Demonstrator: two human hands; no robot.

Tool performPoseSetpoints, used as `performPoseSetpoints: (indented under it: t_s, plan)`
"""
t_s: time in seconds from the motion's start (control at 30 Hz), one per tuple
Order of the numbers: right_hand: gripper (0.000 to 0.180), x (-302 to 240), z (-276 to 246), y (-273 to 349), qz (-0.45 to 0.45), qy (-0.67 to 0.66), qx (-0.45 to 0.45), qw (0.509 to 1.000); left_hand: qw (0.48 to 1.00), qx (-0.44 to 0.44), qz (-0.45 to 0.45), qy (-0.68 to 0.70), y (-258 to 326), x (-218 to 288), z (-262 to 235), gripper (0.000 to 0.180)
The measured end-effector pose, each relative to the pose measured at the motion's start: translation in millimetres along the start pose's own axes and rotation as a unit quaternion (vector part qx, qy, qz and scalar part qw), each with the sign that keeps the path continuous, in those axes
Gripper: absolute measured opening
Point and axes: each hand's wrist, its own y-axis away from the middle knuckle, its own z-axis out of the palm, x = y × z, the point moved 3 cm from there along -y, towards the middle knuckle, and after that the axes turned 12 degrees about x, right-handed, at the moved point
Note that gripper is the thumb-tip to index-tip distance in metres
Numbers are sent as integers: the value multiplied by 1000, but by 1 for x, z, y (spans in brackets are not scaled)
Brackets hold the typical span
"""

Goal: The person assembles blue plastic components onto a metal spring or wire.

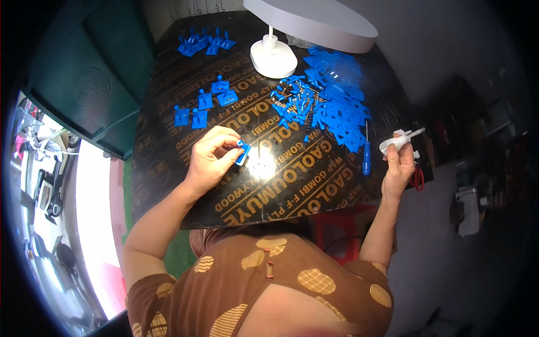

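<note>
My left hand [212, 157] pinches a small flat blue plastic piece [243, 153] just above the dark plywood tabletop [269, 180]. At the table's right edge my right hand [398, 165] grips a white pistol-shaped power tool [397, 141], its tip pointing up and right. A blue-handled screwdriver [366, 154] lies on the table just left of that hand. A heap of flat blue plastic pieces [339, 106] sits behind it, with a scatter of small screws and blue bits [295, 101] to its left.
A white desk lamp [273, 56] stands at the back, its round shade [314, 22] overhead. Assembled blue parts lie in a group at mid-left [203, 104] and another at the far left corner [205, 44]. A green cabinet [90, 78] stands left; a red stool [337, 227] under the table.
</note>
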Motion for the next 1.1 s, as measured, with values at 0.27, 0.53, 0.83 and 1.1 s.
performPoseSetpoints:
  t_s: [0.27, 0.53, 0.83, 1.1]
  plan:
    - [16, 67, -42, -9, 19, 243, -6, 970, 1000, 3, 14, 1, -2, -2, -1, 9]
    - [23, 72, -50, -6, -41, 361, -39, 931, 1000, 4, 6, -7, -2, -4, -1, 9]
    - [13, -3, -22, 49, -98, 293, 99, 946, 1000, 11, -2, -7, -2, -4, 2, 8]
    - [16, 0, 82, 42, 188, 159, -216, 945, 1000, -12, 10, -10, 2, -11, 2, 6]
